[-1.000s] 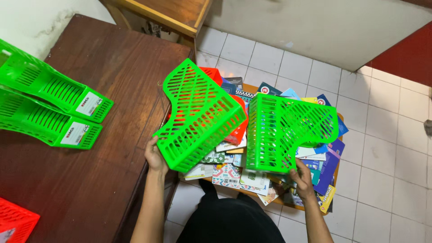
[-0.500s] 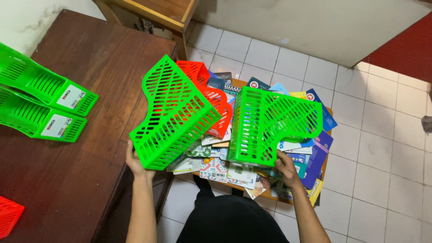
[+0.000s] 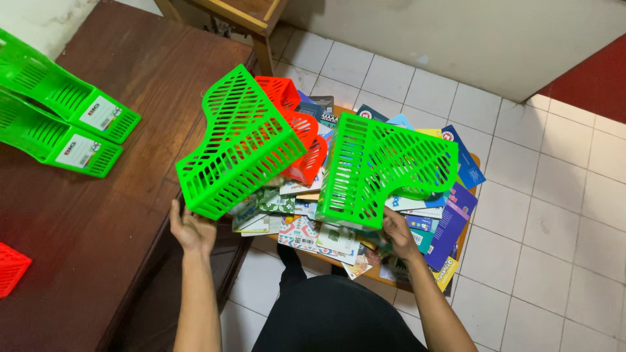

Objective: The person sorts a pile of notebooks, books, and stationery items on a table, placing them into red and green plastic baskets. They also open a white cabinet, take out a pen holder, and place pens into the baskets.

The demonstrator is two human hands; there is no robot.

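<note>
From the head camera, the left hand (image 3: 191, 229) grips the lower corner of a green slotted file rack (image 3: 240, 143), fingers curled round its edge, and holds it tilted in the air above the edge of the dark wooden worktop (image 3: 98, 221). The right hand (image 3: 398, 233) is closed on the bottom edge of a second green file rack (image 3: 381, 166), also lifted and tilted, just beside the first without clearly touching it. Between and behind the two racks sits a red file rack (image 3: 297, 140), partly hidden. Below both hands lies a heap of books and booklets (image 3: 450, 221) on the tiled floor (image 3: 554, 215). Well off to the left of the left hand, two more green racks (image 3: 59, 120) lie on the worktop, and a red rack corner (image 3: 12, 267) shows at the frame edge.
</note>
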